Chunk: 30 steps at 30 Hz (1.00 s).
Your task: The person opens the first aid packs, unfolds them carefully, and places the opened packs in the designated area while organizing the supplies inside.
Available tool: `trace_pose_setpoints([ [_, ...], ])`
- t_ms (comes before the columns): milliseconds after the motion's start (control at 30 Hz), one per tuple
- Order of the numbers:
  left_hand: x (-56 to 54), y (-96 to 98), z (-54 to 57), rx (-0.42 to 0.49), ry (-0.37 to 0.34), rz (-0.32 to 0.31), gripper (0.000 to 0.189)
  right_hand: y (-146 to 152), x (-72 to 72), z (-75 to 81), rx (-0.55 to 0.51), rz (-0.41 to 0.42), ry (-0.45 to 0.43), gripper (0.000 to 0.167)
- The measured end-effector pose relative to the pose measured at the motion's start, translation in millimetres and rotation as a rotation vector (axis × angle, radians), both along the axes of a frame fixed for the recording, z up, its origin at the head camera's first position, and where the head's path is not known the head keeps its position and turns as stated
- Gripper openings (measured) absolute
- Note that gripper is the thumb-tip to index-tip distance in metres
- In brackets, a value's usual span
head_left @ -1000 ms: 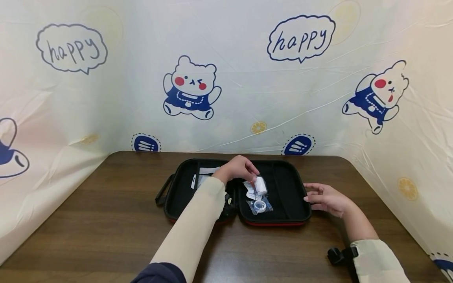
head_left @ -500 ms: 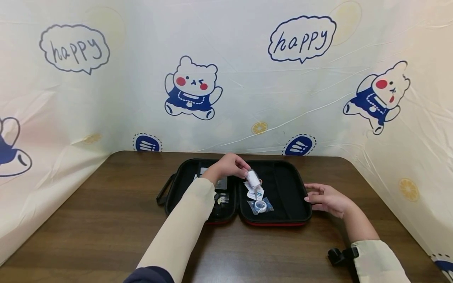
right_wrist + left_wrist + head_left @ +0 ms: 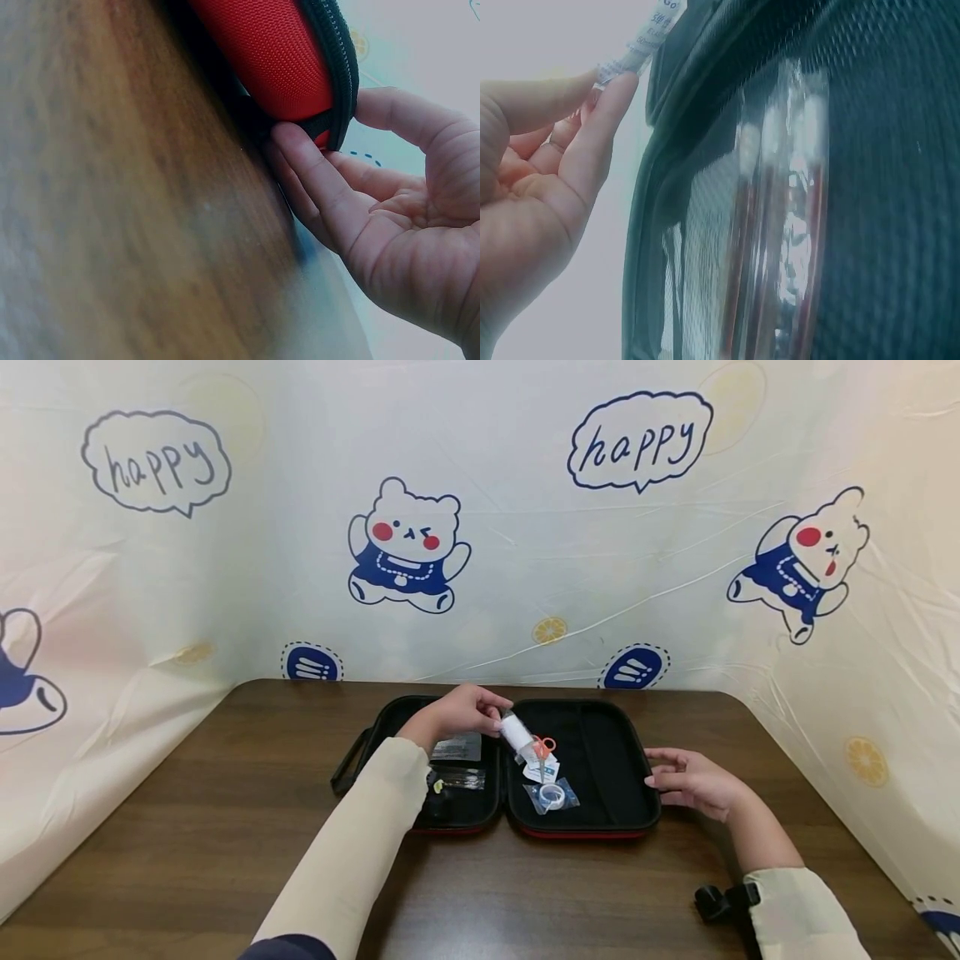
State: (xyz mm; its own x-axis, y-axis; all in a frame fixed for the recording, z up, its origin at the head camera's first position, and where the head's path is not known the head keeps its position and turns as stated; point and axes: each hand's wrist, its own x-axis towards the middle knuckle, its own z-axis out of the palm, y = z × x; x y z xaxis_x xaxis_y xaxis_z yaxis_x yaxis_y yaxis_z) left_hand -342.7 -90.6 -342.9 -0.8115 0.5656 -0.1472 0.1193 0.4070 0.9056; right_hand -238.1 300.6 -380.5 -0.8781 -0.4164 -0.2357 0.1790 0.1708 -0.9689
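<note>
A black zip case [image 3: 596, 735] with a red outside lies open on the table, both halves flat. Over its middle, my left hand [image 3: 453, 714] pinches one end of a white bandage roll [image 3: 516, 732] in clear wrapping, tilted down to the right. Printing shows on the wrapped roll [image 3: 651, 34] in the left wrist view. Just below the roll are orange-handled scissors [image 3: 550, 744], small white packets [image 3: 542, 771] and a white tape roll [image 3: 552, 796] in a clear bag. My right hand [image 3: 697, 783] holds the case's right edge, with thumb and fingers at the zipped rim and red side [image 3: 277, 52].
In the left half lie a grey packet [image 3: 459, 747] and a clear bag of cotton swabs [image 3: 459, 777], partly behind my left arm. A black strap handle [image 3: 349, 762] sticks out at the case's left. A printed curtain [image 3: 480, 652] stands behind the wooden table [image 3: 225, 793].
My left hand has moved left with the bandage roll, from over the right half to the middle. The scissors' orange handles have come into view. My right hand has stayed at the edge.
</note>
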Motion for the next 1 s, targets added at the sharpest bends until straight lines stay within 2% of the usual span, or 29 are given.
trace_pose_setpoints([
  [167, 4.5, -13.5, 1.2, 0.017, -0.008, 0.028, 0.043, 0.2, -1.5, -0.6, 0.003, 0.004, 0.003, 0.073],
  [367, 10.6, -27.7, 4.7, 0.029, 0.019, 0.035, 0.041, 0.5, -1.9, -1.4, 0.004, 0.001, 0.0, 0.073],
  [533, 16.1, -38.7, 10.3, 0.091, -0.011, 0.037, 0.038, -0.5, -0.9, -0.9, 0.0, -0.002, -0.005, 0.073],
  [700, 21.2, -49.1, 14.9, 0.101, -0.01, 0.052, 0.038, -1.1, 0.3, -0.4, -0.001, 0.012, 0.009, 0.074],
  [867, 23.1, -60.0, 13.5, 0.168, -0.029, 0.054, 0.04, -1.1, 0.4, -0.3, 0.004, 0.001, 0.004, 0.074],
  [1000, 26.7, -68.9, 12.3, 0.18, -0.016, 0.05, 0.048, -0.6, -0.3, -1.3, 0.007, -0.008, 0.0, 0.074],
])
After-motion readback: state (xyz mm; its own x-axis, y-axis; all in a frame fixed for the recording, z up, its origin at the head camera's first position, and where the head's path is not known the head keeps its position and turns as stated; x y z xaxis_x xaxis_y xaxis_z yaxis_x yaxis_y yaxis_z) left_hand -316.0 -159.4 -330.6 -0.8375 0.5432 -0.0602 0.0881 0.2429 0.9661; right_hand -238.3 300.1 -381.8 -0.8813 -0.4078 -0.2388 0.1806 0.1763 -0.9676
